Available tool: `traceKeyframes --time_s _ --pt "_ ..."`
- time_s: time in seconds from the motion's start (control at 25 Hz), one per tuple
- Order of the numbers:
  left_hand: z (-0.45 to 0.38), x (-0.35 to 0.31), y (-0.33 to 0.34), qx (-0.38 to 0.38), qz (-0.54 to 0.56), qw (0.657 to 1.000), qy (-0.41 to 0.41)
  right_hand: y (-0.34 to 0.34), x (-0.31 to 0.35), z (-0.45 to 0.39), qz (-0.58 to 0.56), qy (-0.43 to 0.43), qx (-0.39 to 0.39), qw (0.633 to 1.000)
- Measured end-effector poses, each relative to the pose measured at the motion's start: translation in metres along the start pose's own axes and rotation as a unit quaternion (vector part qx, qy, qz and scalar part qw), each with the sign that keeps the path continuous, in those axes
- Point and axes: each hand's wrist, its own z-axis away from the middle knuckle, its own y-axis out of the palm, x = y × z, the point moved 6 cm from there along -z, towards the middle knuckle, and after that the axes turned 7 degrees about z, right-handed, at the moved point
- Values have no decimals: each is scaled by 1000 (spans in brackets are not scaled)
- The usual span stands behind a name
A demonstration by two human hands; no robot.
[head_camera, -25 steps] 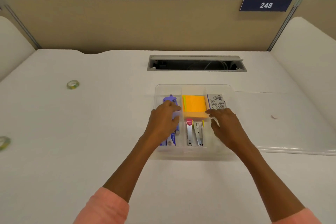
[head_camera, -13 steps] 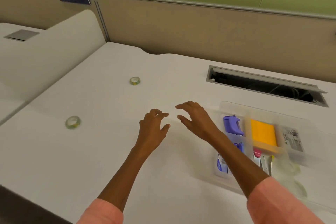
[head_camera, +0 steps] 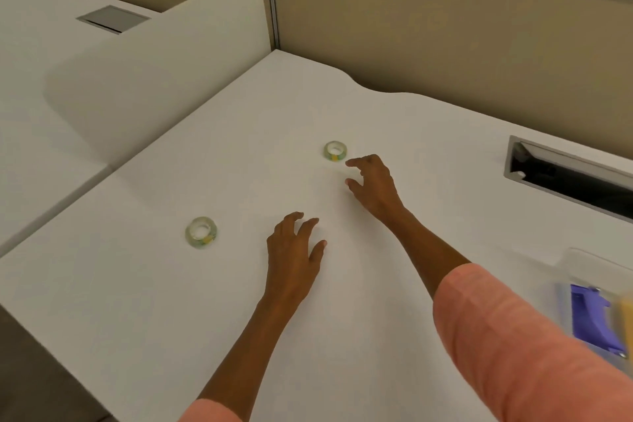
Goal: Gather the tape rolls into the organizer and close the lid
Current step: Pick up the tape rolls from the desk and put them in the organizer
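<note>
Tape rolls, two in number, lay flat on the white desk, holes upward, neither in hand. The right hand was empty, fingers spread and curled, just beside the far roll, which lay ahead and slightly left of its fingertips. The left hand was empty, fingers loosely splayed; the near roll lay to its left, further off. The organizer, at right and blurred, showed a purple item; no lid could be made out.
</note>
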Motion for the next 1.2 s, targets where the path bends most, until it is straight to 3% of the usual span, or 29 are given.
traceKeyframes --time_s 0.28,0.6,0.84,1.2 --pt "-8 14 8 -2 -35 999 5 28 2 -49 105 0 34 994" --pt "-3 -6 13 -2 -39 999 10 11 -15 -23 10 33 -30 999" --pt "17 -63 27 19 -14 999 37 -42 -30 27 -48 45 -95 993" --pt "87 -204 76 67 107 986 112 -167 -95 142 -54 63 -188 979"
